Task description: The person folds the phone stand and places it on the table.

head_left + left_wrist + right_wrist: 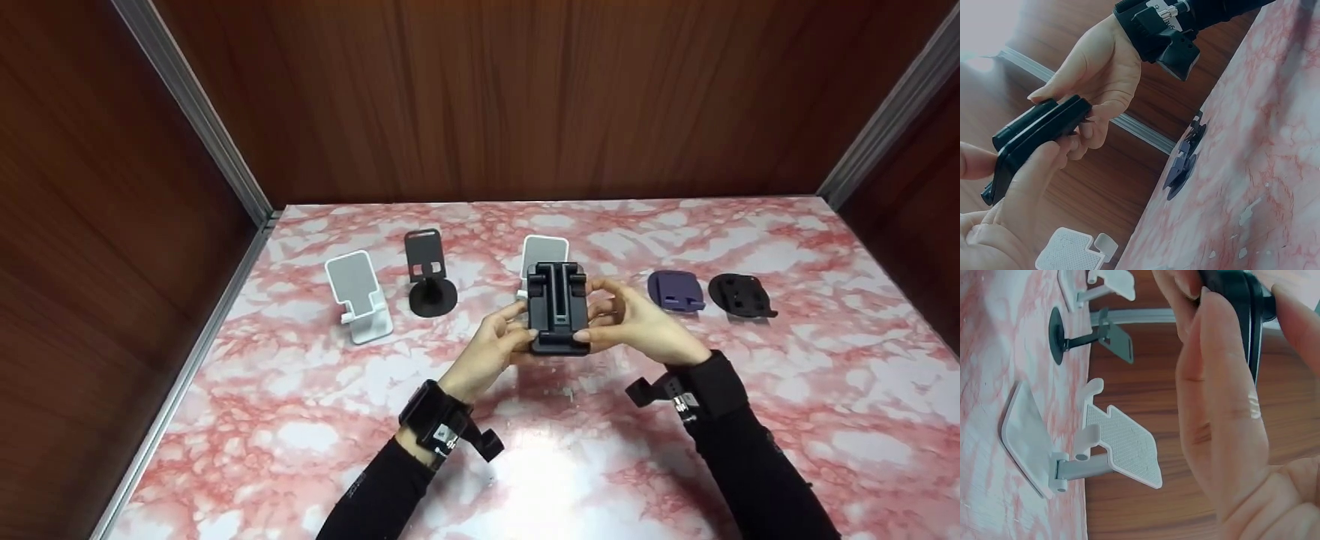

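Observation:
A folded black phone stand [558, 309] is held up between both hands above the table, its slotted face toward the head camera. My left hand [493, 346] grips its left edge, thumb on the front near the bottom. On the opposite edge my right hand [645, 322] pinches it between thumb and fingers. The left wrist view shows the black stand [1036, 140] side-on as a flat, thick slab. Partly hidden behind it, a white phone stand [546, 247] with a grey pad stands upright on the table; the right wrist view shows this white stand [1123, 439] unfolded on its base.
To the left stand another white phone stand [355, 289] and a black round-based stand [427, 266], both unfolded. A purple stand [677, 291] and a black stand [741, 295] lie folded flat at the right. Wooden panels [525, 105] rise behind the marbled table [337, 450].

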Demonstrator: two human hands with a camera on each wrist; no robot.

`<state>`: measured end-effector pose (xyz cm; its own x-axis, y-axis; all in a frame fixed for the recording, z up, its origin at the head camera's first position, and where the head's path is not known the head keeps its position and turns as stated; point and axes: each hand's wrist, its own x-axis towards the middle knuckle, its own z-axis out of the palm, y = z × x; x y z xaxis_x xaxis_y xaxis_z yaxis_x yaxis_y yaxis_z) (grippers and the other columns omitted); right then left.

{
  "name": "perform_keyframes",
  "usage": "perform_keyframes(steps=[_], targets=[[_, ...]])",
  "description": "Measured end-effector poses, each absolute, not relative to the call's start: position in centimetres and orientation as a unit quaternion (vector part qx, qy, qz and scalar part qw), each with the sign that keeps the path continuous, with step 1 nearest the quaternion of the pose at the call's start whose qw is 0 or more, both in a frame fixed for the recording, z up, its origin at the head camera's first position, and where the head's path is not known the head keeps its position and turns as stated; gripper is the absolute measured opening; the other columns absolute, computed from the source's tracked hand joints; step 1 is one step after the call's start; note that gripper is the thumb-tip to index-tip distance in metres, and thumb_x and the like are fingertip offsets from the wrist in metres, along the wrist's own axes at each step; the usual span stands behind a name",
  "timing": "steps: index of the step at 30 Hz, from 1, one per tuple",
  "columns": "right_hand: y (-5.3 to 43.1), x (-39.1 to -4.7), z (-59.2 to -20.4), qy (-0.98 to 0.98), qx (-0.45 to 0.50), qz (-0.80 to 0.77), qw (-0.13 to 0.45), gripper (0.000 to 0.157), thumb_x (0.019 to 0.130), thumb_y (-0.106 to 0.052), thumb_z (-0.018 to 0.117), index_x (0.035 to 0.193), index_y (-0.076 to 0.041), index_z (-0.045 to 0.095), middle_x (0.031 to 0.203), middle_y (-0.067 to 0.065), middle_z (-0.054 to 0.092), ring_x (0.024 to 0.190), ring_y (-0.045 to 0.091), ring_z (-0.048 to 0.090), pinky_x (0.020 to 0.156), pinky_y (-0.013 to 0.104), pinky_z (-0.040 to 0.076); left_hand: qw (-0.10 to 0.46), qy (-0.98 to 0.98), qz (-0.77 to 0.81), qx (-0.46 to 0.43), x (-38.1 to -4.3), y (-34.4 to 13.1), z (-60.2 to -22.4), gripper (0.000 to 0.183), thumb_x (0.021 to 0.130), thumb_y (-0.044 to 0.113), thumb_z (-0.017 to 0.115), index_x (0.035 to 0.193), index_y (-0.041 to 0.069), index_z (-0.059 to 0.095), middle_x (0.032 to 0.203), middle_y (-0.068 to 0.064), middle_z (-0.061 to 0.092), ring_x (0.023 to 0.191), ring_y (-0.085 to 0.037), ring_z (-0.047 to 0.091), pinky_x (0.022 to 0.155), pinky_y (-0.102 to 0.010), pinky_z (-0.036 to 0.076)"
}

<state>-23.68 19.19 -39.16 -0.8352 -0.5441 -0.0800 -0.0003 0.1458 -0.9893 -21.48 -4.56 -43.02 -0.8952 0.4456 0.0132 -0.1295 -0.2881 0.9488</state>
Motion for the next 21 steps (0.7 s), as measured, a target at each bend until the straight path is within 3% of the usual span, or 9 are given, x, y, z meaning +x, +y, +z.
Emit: perform_keyframes(steps=[9, 16, 21], targets=[[19.2, -23.9, -39.3, 0.724, -0.196, -0.623, 0.222, 0.065, 0.087, -0.001, 0.071, 0.138, 0.003, 0.032, 0.094, 0.004, 0.067, 0.081, 0.012, 0.069, 0.078, 0.038, 0.063, 0.180, 0.584, 0.780, 0.135, -21.4, -4.6, -42.7, 0.064, 0.097, -0.002, 0.046, 0.154, -0.007, 0.017, 0.132, -0.033, 0.057, 0.088, -0.011, 0.072, 0.095, -0.039, 0.057], [19.3, -23.8, -40.0, 0.730, -0.180, -0.622, 0.219, 0.070, 0.089, -0.002, 0.068, 0.146, 0.009, 0.029, 0.099, 0.002, 0.066, 0.089, 0.010, 0.066, 0.082, 0.030, 0.061, 0.188, 0.612, 0.756, 0.139, -21.6, -4.8, -42.9, 0.062, 0.098, 0.000, 0.047, 0.154, -0.006, 0.021, 0.141, -0.031, 0.050, 0.109, -0.023, 0.068, 0.103, -0.045, 0.051], [19.4, -23.6, -40.7, 0.722, -0.172, -0.633, 0.220, 0.065, 0.090, -0.003, 0.067, 0.143, 0.012, 0.033, 0.108, 0.004, 0.065, 0.097, 0.011, 0.067, 0.085, 0.030, 0.060, 0.182, 0.635, 0.735, 0.155, -21.7, -4.8, -43.1, 0.058, 0.098, 0.001, 0.050, 0.151, -0.005, 0.029, 0.141, -0.028, 0.051, 0.118, -0.027, 0.063, 0.104, -0.042, 0.052]])
